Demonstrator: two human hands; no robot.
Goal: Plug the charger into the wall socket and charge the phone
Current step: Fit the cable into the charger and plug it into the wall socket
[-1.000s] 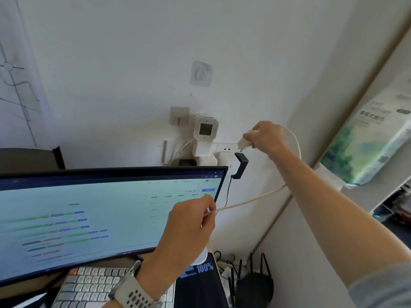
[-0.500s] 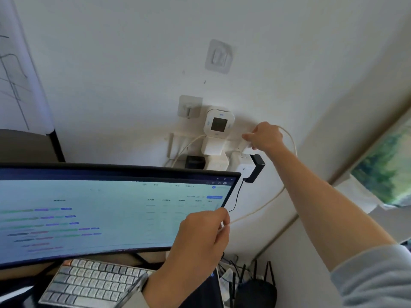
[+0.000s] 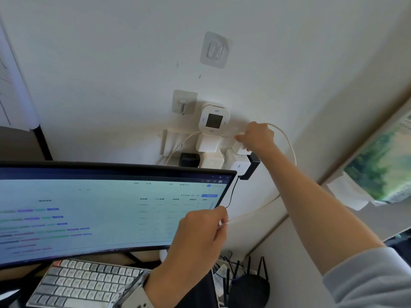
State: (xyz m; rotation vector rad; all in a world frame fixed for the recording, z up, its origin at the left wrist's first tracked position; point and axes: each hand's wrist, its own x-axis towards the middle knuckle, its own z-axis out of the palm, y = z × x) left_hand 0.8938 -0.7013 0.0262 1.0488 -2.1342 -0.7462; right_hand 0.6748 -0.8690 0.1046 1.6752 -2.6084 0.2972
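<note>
My right hand (image 3: 258, 136) grips a small white charger (image 3: 239, 150) and holds it against the wall socket (image 3: 226, 141), just above a white adapter and a black plug. From the charger a white cable (image 3: 287, 141) loops over my right hand, drops behind my forearm and runs left to my left hand (image 3: 202, 232), which pinches it near the monitor's right edge. The charger's prongs are hidden, so whether they sit in the socket is unclear. The phone is hidden behind my left arm.
A wide monitor (image 3: 106, 207) stands in front of the wall, with a white keyboard (image 3: 84, 283) below it. Several plugs and a small display unit (image 3: 213, 120) crowd the socket strip. A black router (image 3: 246, 285) with antennas sits low right. Adhesive hooks (image 3: 214, 50) are stuck above.
My right hand has brought the charger down and in against the socket. My left hand keeps its pinch on the cable. The view has tilted and moved closer to the wall.
</note>
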